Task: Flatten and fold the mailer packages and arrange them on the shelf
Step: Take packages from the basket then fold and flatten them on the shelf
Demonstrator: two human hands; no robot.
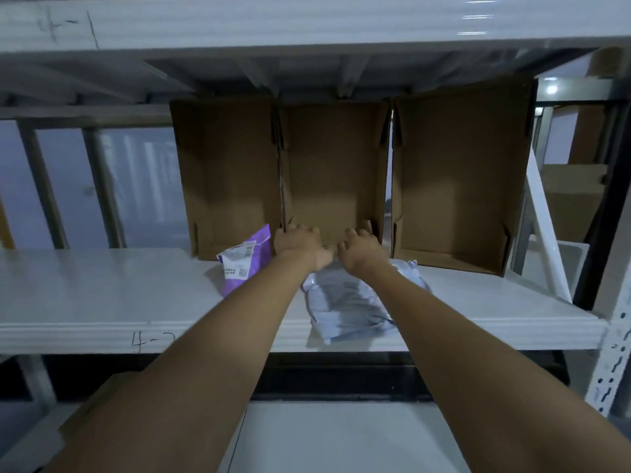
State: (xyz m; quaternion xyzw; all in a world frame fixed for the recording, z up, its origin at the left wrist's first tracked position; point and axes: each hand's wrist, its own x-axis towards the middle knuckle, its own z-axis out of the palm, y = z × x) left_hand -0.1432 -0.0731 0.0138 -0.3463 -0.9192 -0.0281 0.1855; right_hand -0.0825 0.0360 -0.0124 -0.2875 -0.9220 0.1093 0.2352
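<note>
A purple mailer (pixel 243 259) with a white label lies crumpled on the white shelf (pixel 102 295), in front of the left cardboard box. A grey mailer (pixel 345 303) lies flat near the shelf's front edge, partly under my right forearm. Both arms reach over it to the middle cardboard box (pixel 333 172), which lies on its side with its opening towards me. My left hand (pixel 295 242) curls its fingers over the box's lower front lip near the left corner. My right hand (pixel 358 245) does the same near the right corner.
Open cardboard boxes stand to the left (pixel 227 172) and right (pixel 459 179) of the middle one, all empty. Another shelf board (pixel 273 25) runs close overhead. A white upright with slots (pixel 614 363) stands at the right. More boxes sit behind it.
</note>
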